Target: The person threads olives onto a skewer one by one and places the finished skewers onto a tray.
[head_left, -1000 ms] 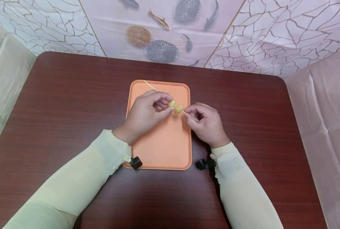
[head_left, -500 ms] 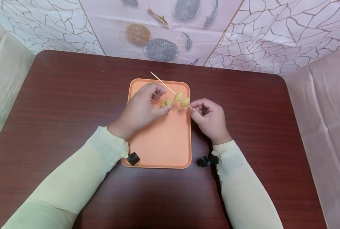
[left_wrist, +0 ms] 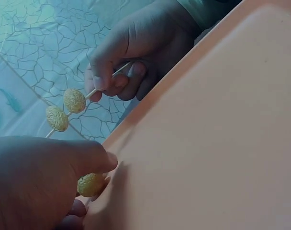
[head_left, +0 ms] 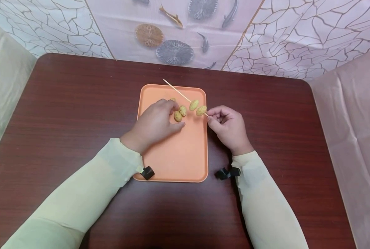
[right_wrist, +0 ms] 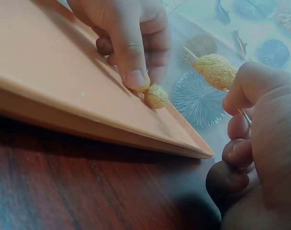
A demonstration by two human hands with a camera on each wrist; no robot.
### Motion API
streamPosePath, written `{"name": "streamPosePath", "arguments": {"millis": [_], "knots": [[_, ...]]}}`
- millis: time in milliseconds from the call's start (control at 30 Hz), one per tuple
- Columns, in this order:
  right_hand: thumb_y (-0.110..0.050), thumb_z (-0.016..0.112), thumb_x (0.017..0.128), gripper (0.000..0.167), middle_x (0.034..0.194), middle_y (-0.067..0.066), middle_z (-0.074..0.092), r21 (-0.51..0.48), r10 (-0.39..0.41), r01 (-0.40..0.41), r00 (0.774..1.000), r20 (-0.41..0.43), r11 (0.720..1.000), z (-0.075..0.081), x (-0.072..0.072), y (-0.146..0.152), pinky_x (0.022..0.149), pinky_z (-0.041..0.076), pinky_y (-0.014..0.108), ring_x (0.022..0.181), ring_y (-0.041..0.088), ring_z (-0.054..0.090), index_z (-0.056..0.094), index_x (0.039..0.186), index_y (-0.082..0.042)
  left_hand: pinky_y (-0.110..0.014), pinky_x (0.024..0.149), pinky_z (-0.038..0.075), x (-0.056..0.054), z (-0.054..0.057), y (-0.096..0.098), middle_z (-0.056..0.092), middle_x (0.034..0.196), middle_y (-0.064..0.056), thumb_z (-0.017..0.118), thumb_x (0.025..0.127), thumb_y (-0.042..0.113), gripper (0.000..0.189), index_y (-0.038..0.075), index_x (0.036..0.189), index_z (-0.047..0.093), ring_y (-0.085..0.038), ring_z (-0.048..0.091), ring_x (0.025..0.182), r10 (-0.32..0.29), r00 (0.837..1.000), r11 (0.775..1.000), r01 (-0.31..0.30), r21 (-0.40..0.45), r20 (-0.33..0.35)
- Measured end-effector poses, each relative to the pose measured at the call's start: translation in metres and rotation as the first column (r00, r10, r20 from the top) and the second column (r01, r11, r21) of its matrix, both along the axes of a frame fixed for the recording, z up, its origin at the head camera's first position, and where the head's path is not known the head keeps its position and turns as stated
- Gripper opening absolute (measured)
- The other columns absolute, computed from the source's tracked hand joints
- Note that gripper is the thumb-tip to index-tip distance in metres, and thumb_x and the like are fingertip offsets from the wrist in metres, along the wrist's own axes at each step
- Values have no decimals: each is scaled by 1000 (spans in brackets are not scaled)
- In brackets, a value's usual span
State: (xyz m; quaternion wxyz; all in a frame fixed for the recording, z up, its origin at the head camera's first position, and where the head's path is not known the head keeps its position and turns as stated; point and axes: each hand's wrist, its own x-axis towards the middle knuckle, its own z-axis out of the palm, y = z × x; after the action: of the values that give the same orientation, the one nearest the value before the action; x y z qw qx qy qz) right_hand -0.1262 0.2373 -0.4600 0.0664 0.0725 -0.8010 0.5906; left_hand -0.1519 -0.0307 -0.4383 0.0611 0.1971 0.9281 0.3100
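Note:
My right hand (head_left: pixel 228 129) pinches the lower end of a thin wooden skewer (head_left: pixel 177 90) between thumb and fingers. Threaded on it are two yellow, wrinkled, oval fruits, a nearer fruit (head_left: pixel 201 110) and a farther fruit (head_left: pixel 193 105); its pointed tip slants up to the left. My left hand (head_left: pixel 155 122) is low over the orange tray (head_left: pixel 178 159), thumb spread from its bent fingers. Between them, two loose fruits, a front fruit (head_left: pixel 177 117) and a back fruit (head_left: pixel 182 110), lie side by side. A bit of yellow (head_left: pixel 172 99) shows behind the left fingers, mostly hidden.
The tray rests on a dark reddish-brown table (head_left: pixel 88 103). Behind it hangs a patterned cloth (head_left: pixel 175 34), with plain pale cloth at both sides. A black wrist mount (head_left: pixel 147 173) sits at the left cuff, another mount (head_left: pixel 227 173) at the right.
The left hand has released the threaded fruits and come down around the loose fruits on the tray, its thumb spreading. The skewer with two fruits has moved right with the right hand.

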Motion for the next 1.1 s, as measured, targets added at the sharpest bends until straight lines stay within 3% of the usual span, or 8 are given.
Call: {"name": "streamPosePath", "arguments": {"millis": [233,367,467,633,833,1100], "knots": [[2,76,94,9,78,-8,69,4,7,-7,1000,10,1000,0,-1,-1,61,51,16,69,6,60,82,101,2,-39,95,58,0,-1,-2,69,111,-5,82,100,35,36,11,126,78,-24,63,103,21,1000,1000,-22,-10,-2],[2,76,94,9,79,-8,70,-11,14,-14,1000,5,1000,0,-1,-2,61,52,15,69,5,61,81,102,3,-37,87,56,-1,0,-4,69,105,-4,84,99,33,33,12,123,76,-22,62,97,51,999,996,-51,76,-1],[0,76,94,11,79,-9,70,-39,18,-17,1000,6,999,0,-1,-2,62,52,15,70,4,61,80,102,6,-34,85,58,-1,2,-6,72,105,-4,87,96,27,35,12,125,75,-19,67,94,87,996,980,-84,180,-7],[-2,76,94,15,80,-10,70,-76,12,-12,1000,7,997,0,-2,-2,63,52,15,71,4,62,78,104,10,-32,87,66,-2,3,-9,74,110,-5,90,93,16,39,11,128,75,-16,76,91,135,990,929,-114,352,-35],[1,75,95,12,80,-9,69,-88,10,-10,1000,2,996,1,-1,-2,63,52,15,71,5,61,79,103,9,-27,81,67,-6,2,-11,71,108,-7,90,92,9,39,7,128,76,-16,75,88,195,980,852,-148,503,-41],[0,75,95,11,80,-8,69,-84,3,-2,1000,13,996,2,2,2,63,53,16,70,7,60,79,103,8,-20,81,64,-13,0,-15,61,111,-4,91,92,5,42,6,131,76,-14,72,87,267,960,747,-263,610,87]]}}
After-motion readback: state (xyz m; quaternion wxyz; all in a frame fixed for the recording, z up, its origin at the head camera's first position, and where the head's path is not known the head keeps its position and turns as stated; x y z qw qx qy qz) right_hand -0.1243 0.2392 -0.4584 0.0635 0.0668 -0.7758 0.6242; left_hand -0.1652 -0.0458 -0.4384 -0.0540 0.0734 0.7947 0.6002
